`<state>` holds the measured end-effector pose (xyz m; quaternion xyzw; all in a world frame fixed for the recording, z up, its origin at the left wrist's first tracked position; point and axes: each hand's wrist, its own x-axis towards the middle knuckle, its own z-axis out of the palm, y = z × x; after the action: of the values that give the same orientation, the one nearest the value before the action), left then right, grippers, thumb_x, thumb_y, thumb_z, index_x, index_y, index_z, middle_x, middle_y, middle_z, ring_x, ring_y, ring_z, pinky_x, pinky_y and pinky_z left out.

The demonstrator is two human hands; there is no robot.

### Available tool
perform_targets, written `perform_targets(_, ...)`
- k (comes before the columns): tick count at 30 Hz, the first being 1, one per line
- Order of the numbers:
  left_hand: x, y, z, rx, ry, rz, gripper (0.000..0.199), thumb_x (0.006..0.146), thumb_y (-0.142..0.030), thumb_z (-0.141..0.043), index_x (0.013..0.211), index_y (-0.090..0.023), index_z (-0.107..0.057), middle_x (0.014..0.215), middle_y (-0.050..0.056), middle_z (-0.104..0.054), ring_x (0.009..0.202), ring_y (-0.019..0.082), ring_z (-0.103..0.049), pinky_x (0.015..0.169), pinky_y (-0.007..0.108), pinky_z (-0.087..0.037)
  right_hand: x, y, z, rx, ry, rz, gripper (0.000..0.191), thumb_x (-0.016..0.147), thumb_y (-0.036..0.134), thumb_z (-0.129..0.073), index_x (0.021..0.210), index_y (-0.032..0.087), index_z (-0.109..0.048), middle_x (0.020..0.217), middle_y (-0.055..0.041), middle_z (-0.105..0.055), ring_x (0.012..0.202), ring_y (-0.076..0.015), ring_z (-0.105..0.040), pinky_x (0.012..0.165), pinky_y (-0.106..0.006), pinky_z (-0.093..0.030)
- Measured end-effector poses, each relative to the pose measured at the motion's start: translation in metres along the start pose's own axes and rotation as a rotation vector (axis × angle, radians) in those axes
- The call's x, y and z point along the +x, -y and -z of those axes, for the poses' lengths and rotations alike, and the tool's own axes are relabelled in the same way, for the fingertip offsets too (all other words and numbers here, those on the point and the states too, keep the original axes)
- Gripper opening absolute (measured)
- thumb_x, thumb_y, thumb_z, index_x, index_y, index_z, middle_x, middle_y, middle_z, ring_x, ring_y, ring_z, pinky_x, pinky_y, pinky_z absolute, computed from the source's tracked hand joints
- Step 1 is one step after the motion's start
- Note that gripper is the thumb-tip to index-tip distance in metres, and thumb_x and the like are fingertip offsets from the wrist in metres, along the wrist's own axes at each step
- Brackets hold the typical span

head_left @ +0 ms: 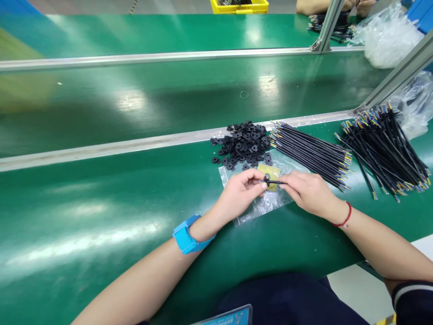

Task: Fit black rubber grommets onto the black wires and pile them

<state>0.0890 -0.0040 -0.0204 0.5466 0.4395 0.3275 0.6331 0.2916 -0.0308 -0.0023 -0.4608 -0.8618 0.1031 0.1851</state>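
Observation:
My right hand (308,192) is closed on a short black cable (276,182), held roughly level and pointing left. At the cable's left end, my left hand (241,192) pinches a small black piece (266,178) between thumb and fingers. Whether the cable passes through that piece is too small to tell. Beneath both hands lie a yellowish square pad (274,170) and a flat clear plastic bag (260,208). Just beyond them is a pile of small black tabs with holes (246,143). A row of black cables with coloured wire ends (311,152) lies to the right.
Farther right sits a larger heap of black cables (385,151), near crumpled clear plastic (414,106). A metal rail (145,143) crosses the green table (84,203), with a slanted metal post at right. Across it, another person's arm (311,6) rests near cables and a yellow crate (240,8).

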Motion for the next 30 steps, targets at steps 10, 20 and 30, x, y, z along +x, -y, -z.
perform_targets(10, -0.01, -0.007, -0.001, 0.658, 0.16, -0.445, 0.014, 0.084, -0.016, -0.05, 0.089, -0.019, -0.062, 0.085, 0.004, -0.065, 0.078, 0.015, -0.06, 0.072, 0.028, -0.047, 0.005, 0.004, 0.004, 0.45, 0.272, -0.133, 0.027, 0.092, 0.024, -0.043, 0.071, 0.018, -0.057, 0.056, 0.0042, -0.056, 0.052, -0.0084, -0.05, 0.057, -0.02, -0.037)
perform_targets(20, -0.007, -0.006, -0.008, 0.172, 0.09, -0.188, 0.018, 0.08, -0.028, -0.057, 0.094, -0.018, -0.053, 0.082, 0.002, -0.059, 0.071, 0.014, -0.057, 0.067, 0.028, -0.05, 0.003, 0.002, 0.005, 0.077, -0.034, 0.002, 0.026, 0.094, 0.03, -0.04, 0.091, 0.017, -0.063, 0.08, -0.0047, -0.068, 0.067, -0.0135, -0.06, 0.062, -0.024, -0.04)
perform_targets(30, -0.007, -0.006, -0.011, 0.26, 0.069, -0.267, 0.017, 0.077, -0.023, -0.057, 0.093, -0.018, -0.057, 0.09, 0.003, -0.062, 0.08, 0.014, -0.058, 0.075, 0.028, -0.049, 0.004, 0.007, 0.008, 0.245, 0.095, -0.027, 0.028, 0.095, 0.03, -0.038, 0.081, 0.02, -0.06, 0.07, 0.0005, -0.066, 0.063, -0.0103, -0.06, 0.061, -0.021, -0.042)
